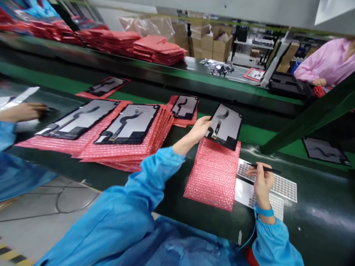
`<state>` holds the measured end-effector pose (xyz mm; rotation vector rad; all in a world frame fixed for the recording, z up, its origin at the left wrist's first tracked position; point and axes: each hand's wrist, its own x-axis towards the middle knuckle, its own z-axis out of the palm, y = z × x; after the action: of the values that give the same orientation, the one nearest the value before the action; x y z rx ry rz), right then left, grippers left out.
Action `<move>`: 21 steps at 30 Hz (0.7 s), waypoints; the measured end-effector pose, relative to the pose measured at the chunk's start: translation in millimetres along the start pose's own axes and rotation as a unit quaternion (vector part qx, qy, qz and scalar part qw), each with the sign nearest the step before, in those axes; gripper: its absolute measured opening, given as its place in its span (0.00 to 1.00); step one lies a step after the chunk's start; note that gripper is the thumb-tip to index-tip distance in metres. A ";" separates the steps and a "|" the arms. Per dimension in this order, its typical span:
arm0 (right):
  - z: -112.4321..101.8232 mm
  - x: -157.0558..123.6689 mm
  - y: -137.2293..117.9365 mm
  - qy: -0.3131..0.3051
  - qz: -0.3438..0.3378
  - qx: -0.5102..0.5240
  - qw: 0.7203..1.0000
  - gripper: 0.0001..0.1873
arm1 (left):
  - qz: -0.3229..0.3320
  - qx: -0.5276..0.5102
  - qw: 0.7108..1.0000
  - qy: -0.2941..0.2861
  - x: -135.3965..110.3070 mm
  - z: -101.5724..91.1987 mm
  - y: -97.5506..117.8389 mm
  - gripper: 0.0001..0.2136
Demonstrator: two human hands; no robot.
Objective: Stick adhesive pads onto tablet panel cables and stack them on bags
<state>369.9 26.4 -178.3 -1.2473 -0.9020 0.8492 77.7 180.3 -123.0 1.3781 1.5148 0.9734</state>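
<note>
My left hand (200,130) grips the left edge of a tablet screen panel (229,123), its grey back and dark flex cable facing up. The panel is tilted and held over the far end of a pink bubble-wrap bag (213,177). Between the fingers of my right hand (262,181) is a pair of black tweezers (267,169), pointing left. Just under that hand lie sheets of small grey square stickers (287,187). A blue wrist strap (264,211) with a cord circles my right wrist.
More panels (133,122) rest on stacked pink bubble bags (119,151) to the left. Beyond them runs a green conveyor (251,135) carrying panels. A slanted green post (305,118) stands at right. A co-worker's hand (22,112) is at far left; a person in pink (328,61) is across the line.
</note>
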 end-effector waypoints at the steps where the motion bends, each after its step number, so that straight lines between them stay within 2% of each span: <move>1: -2.4 2.2 -2.0 0.006 -0.001 -0.001 1.000 0.27 | -0.008 -0.018 1.000 0.001 -28.5 4.1 -11.8 0.21; 3: -8.0 7.1 -5.4 0.014 0.001 -0.004 1.000 0.27 | -0.033 -0.044 0.998 -0.006 -82.7 10.2 -35.6 0.23; 5: -13.8 11.6 -7.4 0.011 0.008 -0.012 1.000 0.26 | -0.060 -0.060 0.996 -0.020 -126.6 12.4 -56.3 0.24; 7: -18.3 14.3 -7.4 0.000 0.019 -0.030 0.999 0.27 | -0.084 -0.067 0.993 -0.041 -156.2 11.3 -71.5 0.25; 9: -20.3 15.0 -5.0 -0.017 0.034 -0.056 0.998 0.27 | -0.101 -0.055 0.992 -0.060 -172.0 7.6 -80.6 0.26; 12: -18.6 14.4 1.9 -0.053 0.060 -0.090 0.993 0.28 | -0.086 0.016 0.993 -0.079 -178.8 -0.8 -83.1 0.28; 15: -15.4 14.1 9.3 -0.081 0.078 -0.114 0.987 0.29 | -0.056 0.127 0.986 -0.089 -178.2 -13.4 -70.7 0.27; 18: -16.9 13.6 14.0 -0.078 0.095 -0.132 0.984 0.32 | -0.026 0.214 0.973 -0.077 -172.8 -37.6 -40.9 0.21; 21: -25.4 15.1 20.2 -0.062 0.116 -0.150 0.980 0.33 | 0.032 0.261 0.964 -0.032 -146.8 -75.4 -0.6 0.17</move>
<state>398.3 32.4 -199.2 -1.5985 -1.0241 1.0104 11.7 33.7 -85.6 1.8136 1.7617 0.5745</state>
